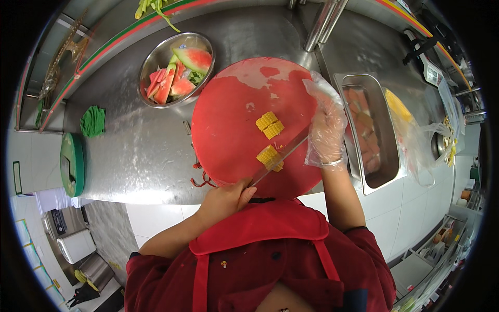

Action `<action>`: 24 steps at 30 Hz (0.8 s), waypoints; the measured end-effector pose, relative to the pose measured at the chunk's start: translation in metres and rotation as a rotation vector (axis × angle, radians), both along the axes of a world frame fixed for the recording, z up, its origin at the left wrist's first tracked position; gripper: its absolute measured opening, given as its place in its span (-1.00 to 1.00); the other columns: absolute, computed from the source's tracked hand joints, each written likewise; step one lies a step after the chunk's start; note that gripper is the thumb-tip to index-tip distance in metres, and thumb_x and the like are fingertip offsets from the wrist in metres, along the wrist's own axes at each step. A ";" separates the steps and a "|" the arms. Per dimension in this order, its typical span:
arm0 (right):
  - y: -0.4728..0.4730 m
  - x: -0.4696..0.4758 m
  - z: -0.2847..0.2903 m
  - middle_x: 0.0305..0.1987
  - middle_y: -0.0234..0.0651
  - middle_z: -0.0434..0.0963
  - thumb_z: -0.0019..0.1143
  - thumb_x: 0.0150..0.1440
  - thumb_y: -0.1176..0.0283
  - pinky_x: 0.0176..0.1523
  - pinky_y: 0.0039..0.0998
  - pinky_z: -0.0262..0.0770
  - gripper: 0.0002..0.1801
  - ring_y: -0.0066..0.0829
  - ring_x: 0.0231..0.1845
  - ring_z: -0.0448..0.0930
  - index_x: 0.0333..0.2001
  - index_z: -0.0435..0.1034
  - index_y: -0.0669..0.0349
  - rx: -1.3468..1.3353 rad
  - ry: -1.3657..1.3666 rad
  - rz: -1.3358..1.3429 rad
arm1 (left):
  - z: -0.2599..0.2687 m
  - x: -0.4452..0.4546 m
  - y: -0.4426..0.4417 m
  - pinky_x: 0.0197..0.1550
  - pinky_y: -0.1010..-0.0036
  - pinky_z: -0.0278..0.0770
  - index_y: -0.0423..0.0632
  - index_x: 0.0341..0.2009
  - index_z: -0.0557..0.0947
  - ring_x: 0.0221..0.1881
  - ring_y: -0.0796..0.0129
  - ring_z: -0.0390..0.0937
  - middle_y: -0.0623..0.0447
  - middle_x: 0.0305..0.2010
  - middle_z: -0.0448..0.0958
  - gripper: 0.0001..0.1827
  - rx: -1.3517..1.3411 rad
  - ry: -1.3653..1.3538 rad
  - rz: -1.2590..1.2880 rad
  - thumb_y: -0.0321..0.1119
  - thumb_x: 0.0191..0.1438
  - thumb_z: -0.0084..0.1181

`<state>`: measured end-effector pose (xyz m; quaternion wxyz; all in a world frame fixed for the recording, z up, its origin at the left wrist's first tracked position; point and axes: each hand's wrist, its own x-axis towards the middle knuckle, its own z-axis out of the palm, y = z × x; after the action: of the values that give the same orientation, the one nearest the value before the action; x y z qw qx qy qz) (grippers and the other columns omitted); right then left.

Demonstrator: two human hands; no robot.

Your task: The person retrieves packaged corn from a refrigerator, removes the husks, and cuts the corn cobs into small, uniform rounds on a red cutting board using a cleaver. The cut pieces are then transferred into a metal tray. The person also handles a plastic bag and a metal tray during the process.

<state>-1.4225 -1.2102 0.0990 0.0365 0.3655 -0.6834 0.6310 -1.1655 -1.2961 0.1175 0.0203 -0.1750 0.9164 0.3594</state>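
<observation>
My left hand grips the handle of a kitchen knife at the near edge of a round red cutting board. The blade slants up to the right, across the lower piece of yellow corn cob, and partly covers it. Just above lie two short corn cob pieces side by side, with small crumbs near the blade. My right hand, in a clear plastic glove, is over the board's right edge, close to the blade's far end. Its fingertips are unclear, so I cannot tell whether it holds anything.
A steel bowl of watermelon rinds and scraps stands at the upper left. Right of the board is a deep steel pan with brownish-pink pieces, beside a clear plastic bag. A green cloth and a green round board are left.
</observation>
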 end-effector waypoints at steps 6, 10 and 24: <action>0.002 -0.006 -0.008 0.12 -0.06 0.34 -0.50 -0.24 0.88 0.34 -0.29 0.09 -0.36 -0.26 0.20 0.34 -0.08 0.37 0.41 0.029 -0.158 0.092 | -0.006 -0.007 0.002 -0.64 0.23 0.43 -0.06 -0.24 0.51 -0.65 0.09 0.48 -0.04 -0.68 0.45 -0.64 -0.016 0.021 0.020 -0.02 0.17 -0.10; 0.002 -0.016 -0.022 0.06 -0.14 0.41 -0.40 -0.21 0.81 0.15 -0.47 0.25 -0.41 -0.34 0.11 0.41 -0.07 0.38 0.34 0.024 -0.110 0.052 | -0.002 -0.015 0.001 -0.65 0.22 0.43 -0.06 -0.28 0.52 -0.68 0.07 0.47 -0.05 -0.69 0.44 -0.65 -0.012 0.015 0.021 -0.03 0.17 -0.09; -0.008 -0.043 -0.034 -0.01 -0.10 0.45 -0.31 -0.14 0.81 0.18 -0.43 0.27 -0.52 -0.25 0.08 0.44 -0.16 0.44 0.33 -0.094 -0.059 -0.017 | 0.035 -0.043 -0.007 -0.23 0.06 0.41 -0.16 -0.20 0.51 -0.32 -0.21 0.48 -0.26 -0.41 0.53 -0.55 0.066 -0.339 -0.010 -0.04 0.22 -0.27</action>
<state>-1.4656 -1.2179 0.0654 0.0386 0.3389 -0.6568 0.6725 -1.2090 -1.3034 0.1525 0.1820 -0.2278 0.8884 0.3545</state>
